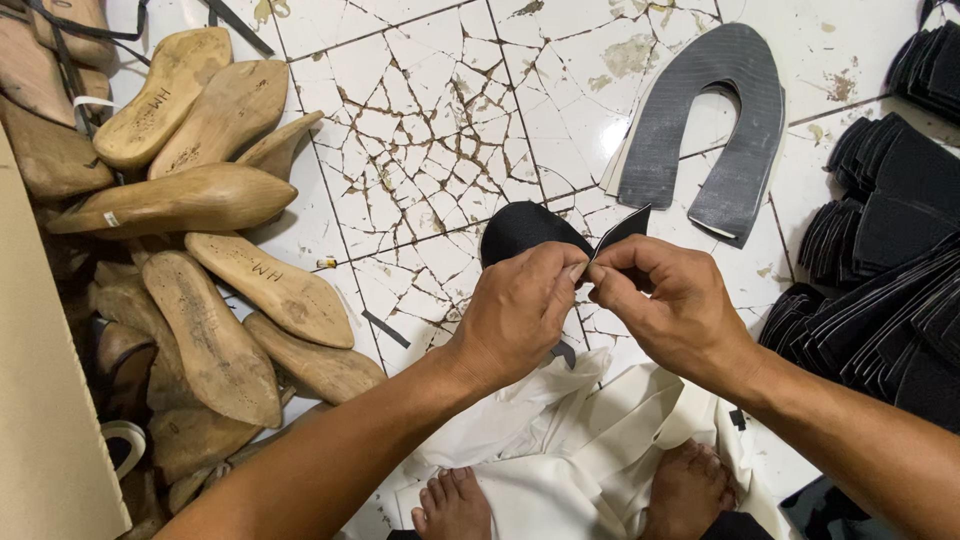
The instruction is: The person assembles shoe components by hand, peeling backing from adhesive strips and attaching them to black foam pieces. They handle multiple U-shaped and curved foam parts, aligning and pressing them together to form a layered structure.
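Both hands (590, 300) (thumbs touching) on black shoe piece (525, 232)

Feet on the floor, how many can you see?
2. One bare foot at bottom centre, the other to its right, both beside white cloth.

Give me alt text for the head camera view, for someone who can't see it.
Two bare hands, left hand and right hand, pinch a black cut piece above a cracked white tile floor. Wooden shoe lasts are piled at left; a grey horseshoe-shaped piece and stacks of black pieces lie at right, white cloth below.
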`<state>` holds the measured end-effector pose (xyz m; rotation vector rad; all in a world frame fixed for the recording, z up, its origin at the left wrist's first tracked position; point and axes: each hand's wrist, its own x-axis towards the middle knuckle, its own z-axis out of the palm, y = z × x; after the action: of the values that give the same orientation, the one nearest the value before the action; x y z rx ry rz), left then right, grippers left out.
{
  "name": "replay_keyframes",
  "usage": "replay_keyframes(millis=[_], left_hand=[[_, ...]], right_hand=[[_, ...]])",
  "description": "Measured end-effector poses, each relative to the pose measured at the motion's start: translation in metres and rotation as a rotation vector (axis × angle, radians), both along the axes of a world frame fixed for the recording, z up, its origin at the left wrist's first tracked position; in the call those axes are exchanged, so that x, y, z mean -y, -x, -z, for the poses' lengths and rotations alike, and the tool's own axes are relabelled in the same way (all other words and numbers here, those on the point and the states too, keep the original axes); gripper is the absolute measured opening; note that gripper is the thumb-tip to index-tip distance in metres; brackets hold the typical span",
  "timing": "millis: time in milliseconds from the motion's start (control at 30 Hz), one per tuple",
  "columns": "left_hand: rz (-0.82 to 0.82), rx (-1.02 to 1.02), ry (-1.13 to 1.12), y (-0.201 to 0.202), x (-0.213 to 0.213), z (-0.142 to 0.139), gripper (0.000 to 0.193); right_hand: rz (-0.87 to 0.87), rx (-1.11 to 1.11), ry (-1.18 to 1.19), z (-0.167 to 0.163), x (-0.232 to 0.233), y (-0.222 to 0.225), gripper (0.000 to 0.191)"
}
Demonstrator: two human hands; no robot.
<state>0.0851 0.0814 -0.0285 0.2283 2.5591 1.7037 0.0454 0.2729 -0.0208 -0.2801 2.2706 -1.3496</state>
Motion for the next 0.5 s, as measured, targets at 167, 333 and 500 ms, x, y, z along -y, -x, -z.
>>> replay_keyframes(millis=[167,333,500], left_hand=[[-0.014,-0.087,0.018,-0.0019,-0.0015,0.0046,0.015],[-0.007,-0.080,0.058,-0.0048,-0.0058,0.0083,0.013],[-0.008,-0.116,0.035,-0.0041,-0.0059,0.0092,0.013]], right_hand=[[-0.006,-0.018,0.047,0.0023,-0.0010,-0.0015,0.021],[-0.008,-0.084,-0.006,0.0057,-0.0013,-0.0070,0.017],[-0.035,-0.121,0.013,0.0068,-0.0036,-0.0042,0.016]])
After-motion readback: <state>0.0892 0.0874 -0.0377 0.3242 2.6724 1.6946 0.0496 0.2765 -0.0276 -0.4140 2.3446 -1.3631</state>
